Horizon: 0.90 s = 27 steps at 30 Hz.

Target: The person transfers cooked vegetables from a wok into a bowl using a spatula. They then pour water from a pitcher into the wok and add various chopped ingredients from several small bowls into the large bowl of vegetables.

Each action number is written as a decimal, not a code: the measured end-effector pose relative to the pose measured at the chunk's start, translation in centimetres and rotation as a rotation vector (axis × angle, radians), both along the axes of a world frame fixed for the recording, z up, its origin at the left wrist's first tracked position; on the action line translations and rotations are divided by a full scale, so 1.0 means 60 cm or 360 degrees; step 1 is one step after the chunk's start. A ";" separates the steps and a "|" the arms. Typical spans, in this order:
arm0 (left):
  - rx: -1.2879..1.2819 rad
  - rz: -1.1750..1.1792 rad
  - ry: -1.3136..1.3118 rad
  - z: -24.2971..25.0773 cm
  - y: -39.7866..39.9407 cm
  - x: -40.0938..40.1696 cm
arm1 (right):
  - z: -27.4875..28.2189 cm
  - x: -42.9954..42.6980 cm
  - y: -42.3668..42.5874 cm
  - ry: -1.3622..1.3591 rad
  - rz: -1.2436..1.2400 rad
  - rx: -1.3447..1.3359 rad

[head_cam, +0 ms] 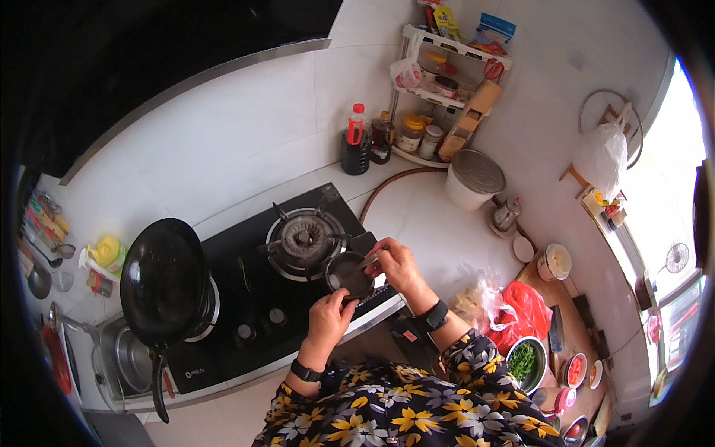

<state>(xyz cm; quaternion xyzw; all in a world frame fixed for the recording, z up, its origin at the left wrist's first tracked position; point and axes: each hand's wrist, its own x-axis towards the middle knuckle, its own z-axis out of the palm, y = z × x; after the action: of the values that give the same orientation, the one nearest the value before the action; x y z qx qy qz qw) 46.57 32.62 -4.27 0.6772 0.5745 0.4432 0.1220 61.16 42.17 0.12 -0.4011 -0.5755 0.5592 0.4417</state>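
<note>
My left hand grips the near rim of a small dark bowl at the right front of the black gas hob. In my right hand is a thin utensil, its lower end inside the bowl; its exact kind is hard to make out. Some pale stuff lies in the bowl, too small to identify. Just behind the bowl is the right burner, with no pan on it and no flame visible. A black wok rests over the left burner, its handle towards me.
A sink lies left of the hob. Soy-sauce-like dark bottles and a lidded white bucket stand at the back. To the right are a red plastic bag, a bowl of chopped greens and a knife.
</note>
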 end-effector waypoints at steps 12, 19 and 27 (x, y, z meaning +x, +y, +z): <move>-0.0007 -0.0145 -0.0043 -0.009 0.003 -0.013 | -0.008 0.050 -0.016 0.0415 -0.0368 -0.0285; 0.0039 -0.0314 -0.0175 -0.009 -0.007 -0.012 | -0.013 0.063 -0.042 0.0596 -0.0564 -0.0318; -0.0946 -0.1225 -0.1329 -0.031 0.005 0.090 | -0.012 0.145 -0.126 0.0849 -0.0925 -0.0270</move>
<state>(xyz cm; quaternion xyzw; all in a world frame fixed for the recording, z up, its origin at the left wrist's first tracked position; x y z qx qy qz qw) 51.96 32.92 -6.11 0.5426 0.2925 0.4161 0.6685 69.84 34.59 -0.62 -0.4231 -0.2550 0.5411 0.6806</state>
